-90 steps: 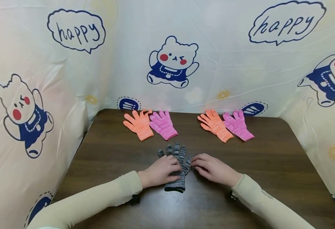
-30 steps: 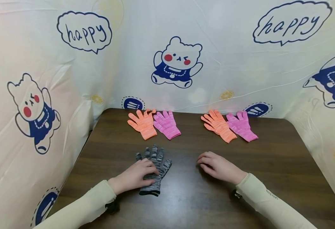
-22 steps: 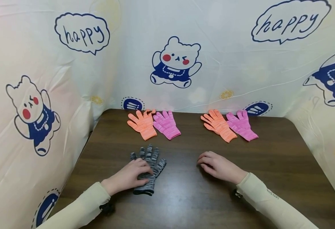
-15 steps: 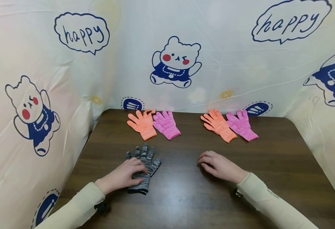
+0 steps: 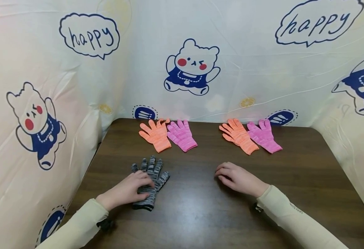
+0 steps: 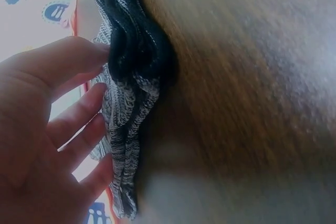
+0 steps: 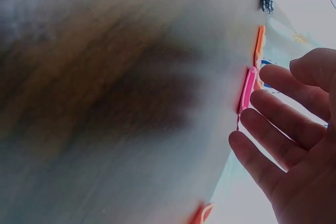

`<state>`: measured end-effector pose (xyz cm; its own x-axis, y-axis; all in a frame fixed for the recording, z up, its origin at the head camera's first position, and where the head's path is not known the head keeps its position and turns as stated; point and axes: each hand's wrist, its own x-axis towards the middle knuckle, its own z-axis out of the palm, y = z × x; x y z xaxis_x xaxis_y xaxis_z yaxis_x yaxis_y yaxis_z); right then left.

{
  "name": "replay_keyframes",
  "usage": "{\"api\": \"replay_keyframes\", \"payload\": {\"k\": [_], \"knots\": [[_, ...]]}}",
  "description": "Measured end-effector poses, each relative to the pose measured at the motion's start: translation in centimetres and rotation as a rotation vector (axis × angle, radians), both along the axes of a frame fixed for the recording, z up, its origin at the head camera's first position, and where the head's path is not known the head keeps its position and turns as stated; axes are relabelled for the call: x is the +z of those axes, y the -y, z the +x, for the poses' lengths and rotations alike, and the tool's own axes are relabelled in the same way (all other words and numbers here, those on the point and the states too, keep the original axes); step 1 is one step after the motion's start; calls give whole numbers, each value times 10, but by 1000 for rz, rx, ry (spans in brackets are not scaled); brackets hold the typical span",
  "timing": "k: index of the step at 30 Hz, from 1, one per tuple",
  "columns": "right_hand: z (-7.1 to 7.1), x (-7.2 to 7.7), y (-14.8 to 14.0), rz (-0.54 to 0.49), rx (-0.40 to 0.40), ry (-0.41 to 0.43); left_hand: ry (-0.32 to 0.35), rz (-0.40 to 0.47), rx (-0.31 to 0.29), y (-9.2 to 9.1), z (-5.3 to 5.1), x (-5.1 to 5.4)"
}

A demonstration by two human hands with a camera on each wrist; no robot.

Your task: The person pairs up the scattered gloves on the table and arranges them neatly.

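Note:
A black-and-grey knitted glove (image 5: 152, 197) lies on the table's left part, fingers pointing away and dark cuff toward me. My left hand (image 5: 127, 190) rests on it with thumb and fingertips touching its upper side. In the left wrist view, the glove's dark cuff (image 6: 142, 51) shows more than one layer, and my left fingers (image 6: 79, 124) press lightly on the fabric without wrapping round it. My right hand (image 5: 241, 178) rests on the table's right side, loosely bent and holding nothing. The right wrist view shows nothing between its relaxed fingers (image 7: 273, 140).
Along the table's (image 5: 194, 228) back edge lie an orange glove (image 5: 157, 138) beside a pink glove (image 5: 183, 138) on the left. Another orange glove (image 5: 239, 136) and pink glove (image 5: 266, 138) lie on the right. A printed curtain (image 5: 247, 62) stands behind.
The striped glove has slid from the middle of the table to the left under my left hand. My right hand has moved slightly right, away from the glove, then stayed nearly still.

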<state>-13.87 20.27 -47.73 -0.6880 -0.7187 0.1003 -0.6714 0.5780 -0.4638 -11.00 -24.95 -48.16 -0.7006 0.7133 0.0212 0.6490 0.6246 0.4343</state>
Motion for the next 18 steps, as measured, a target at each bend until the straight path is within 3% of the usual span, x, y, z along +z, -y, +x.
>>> {"api": "replay_keyframes", "payload": {"k": [10,13,18], "knots": [[-7,0,9,-14,39,-23,-45,16,1,2,5,-1],[-11,2,14,-29,48,-42,-69,30,39,0,7,-2],[-17,6,22,-42,69,-82,-118,51,163,-6,14,-4]]}}
